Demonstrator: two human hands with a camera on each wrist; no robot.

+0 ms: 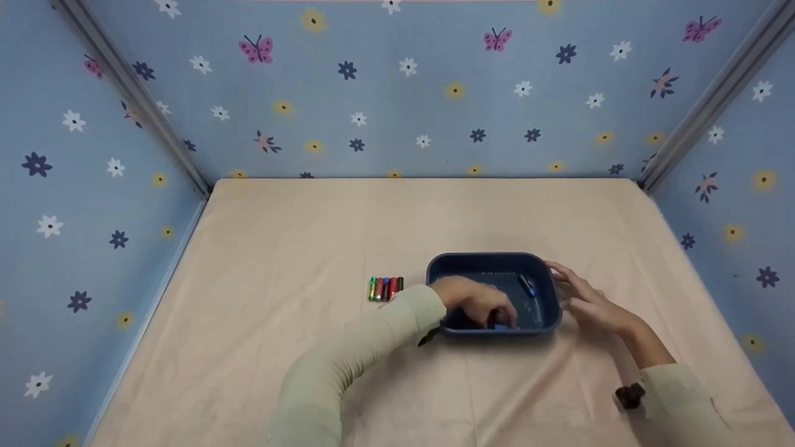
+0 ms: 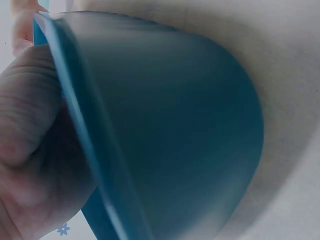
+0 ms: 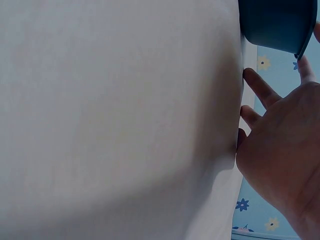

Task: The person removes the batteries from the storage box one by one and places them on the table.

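Observation:
A dark blue plastic bin (image 1: pixel 495 332) stands on the cloth-covered table. My left hand (image 1: pixel 477 304) reaches inside over its left part, fingers bent downward around a small dark piece with a blue end (image 1: pixel 500 326), apparently a marker; the fingers partly hide it. In the left wrist view, the bin's outer wall (image 2: pixel 170 115) covers most of what the left hand (image 2: pixel 35 140) does. Another dark marker with a blue end (image 1: pixel 528 285) lies at the bin's right side. My right hand (image 1: pixel 599 310) steadies that side, a fingertip at the rim and other fingers spread straight near the table.
Left of the bin, several markers (image 1: pixel 386 289) in green, red, blue and black lie side by side in a row. The beige cloth (image 1: pixel 298 248) has creases toward the front. Blue patterned panels (image 1: pixel 404 93) enclose the table at the back and both sides.

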